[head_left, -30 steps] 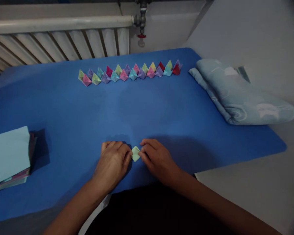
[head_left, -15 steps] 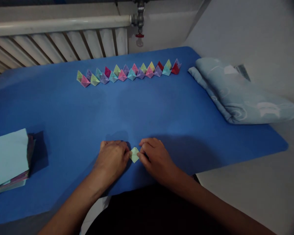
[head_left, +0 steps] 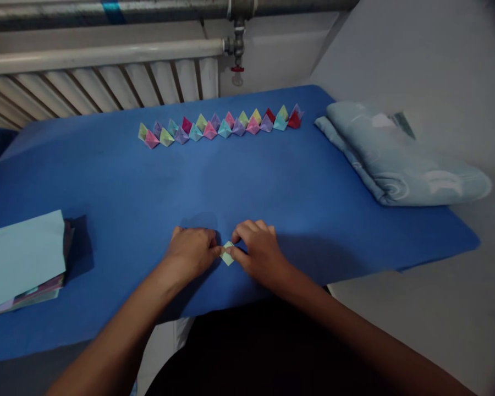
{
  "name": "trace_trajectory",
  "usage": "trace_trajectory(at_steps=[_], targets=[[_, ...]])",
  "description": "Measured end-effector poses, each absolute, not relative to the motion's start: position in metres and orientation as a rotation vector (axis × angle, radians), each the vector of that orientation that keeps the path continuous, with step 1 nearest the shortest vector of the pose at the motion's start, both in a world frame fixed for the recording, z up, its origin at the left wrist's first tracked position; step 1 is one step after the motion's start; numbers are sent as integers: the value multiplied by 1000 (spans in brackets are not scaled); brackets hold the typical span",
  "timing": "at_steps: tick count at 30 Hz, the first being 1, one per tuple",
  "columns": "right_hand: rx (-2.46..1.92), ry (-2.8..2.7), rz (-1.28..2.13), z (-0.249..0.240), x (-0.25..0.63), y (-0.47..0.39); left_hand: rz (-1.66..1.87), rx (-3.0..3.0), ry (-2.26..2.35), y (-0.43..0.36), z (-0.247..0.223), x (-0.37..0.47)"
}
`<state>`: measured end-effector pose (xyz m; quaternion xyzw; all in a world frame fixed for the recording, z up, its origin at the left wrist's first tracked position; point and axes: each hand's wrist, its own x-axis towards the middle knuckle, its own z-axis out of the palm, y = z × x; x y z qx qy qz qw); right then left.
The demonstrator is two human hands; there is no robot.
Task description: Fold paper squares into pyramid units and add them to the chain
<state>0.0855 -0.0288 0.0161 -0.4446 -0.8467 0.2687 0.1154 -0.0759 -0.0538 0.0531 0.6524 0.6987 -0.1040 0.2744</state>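
Observation:
A small folded square of pale green paper [head_left: 228,259] lies near the table's front edge, turned so that one corner faces me. My left hand [head_left: 193,250] has its fingers curled, and its thumb tip is at the paper's left corner. From the other side my right hand [head_left: 260,251] presses its thumb onto the paper's upper right part, with the index finger bent by the far edge. The fingers of both hands are closed about the paper, partly hidden under the knuckles. Farther back stands a double row of small folded paper pieces [head_left: 210,131] in several colours.
At the left lies a stack of coloured paper [head_left: 25,256], light blue on top. A folded grey-green blanket [head_left: 408,159] rests at the right end of the blue table [head_left: 148,187]. Behind it are a white radiator [head_left: 127,82] and a valve [head_left: 237,69] with a red handle.
My right thumb has moved inward, from the paper's right corner onto its top. The left thumb stays at the left corner. The camera view has shifted slightly.

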Motion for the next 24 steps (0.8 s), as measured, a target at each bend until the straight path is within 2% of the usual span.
trace_trajectory(at_steps=[24], targets=[[-1154,-2445,784,6,107,-24,-298,1777,1799,-48,52,-92]])
